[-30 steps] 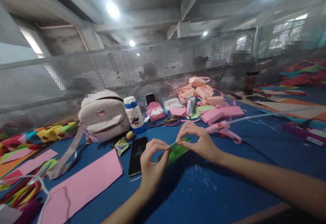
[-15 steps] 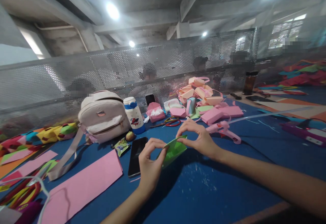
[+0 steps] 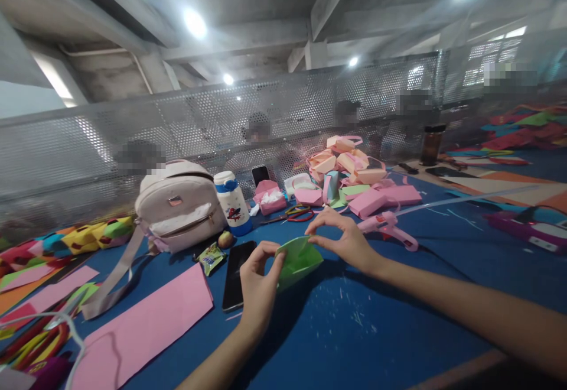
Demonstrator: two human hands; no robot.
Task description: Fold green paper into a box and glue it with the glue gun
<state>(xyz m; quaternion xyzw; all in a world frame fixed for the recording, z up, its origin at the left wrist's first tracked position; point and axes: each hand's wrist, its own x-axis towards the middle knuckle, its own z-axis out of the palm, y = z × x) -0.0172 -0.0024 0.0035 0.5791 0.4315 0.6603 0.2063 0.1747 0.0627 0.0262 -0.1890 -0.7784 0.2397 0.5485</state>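
Note:
A small folded piece of green paper [image 3: 299, 263], with a pocket-like opening, is held above the blue table. My left hand [image 3: 259, 280] pinches its upper left corner between thumb and fingers. At the top edge, my right hand [image 3: 343, 236] has thumb and forefinger closed at the paper; the exact contact is hard to make out. A pink glue gun [image 3: 387, 227] lies just beyond my right wrist. Beside my left hand is a dark phone [image 3: 234, 278] lying flat.
A large pink paper sheet [image 3: 146, 325] lies at left, near a pale backpack [image 3: 181, 207] and a bottle [image 3: 234, 210]. Scissors [image 3: 299, 213] lie ahead. Folded paper pieces [image 3: 345, 162] are heaped before a perforated metal screen [image 3: 212, 124]. A purple device [image 3: 527, 230] sits at right.
The green paper has turned so its open inner face shows more. My right fingertips have shifted from its right corner to the middle of the top edge.

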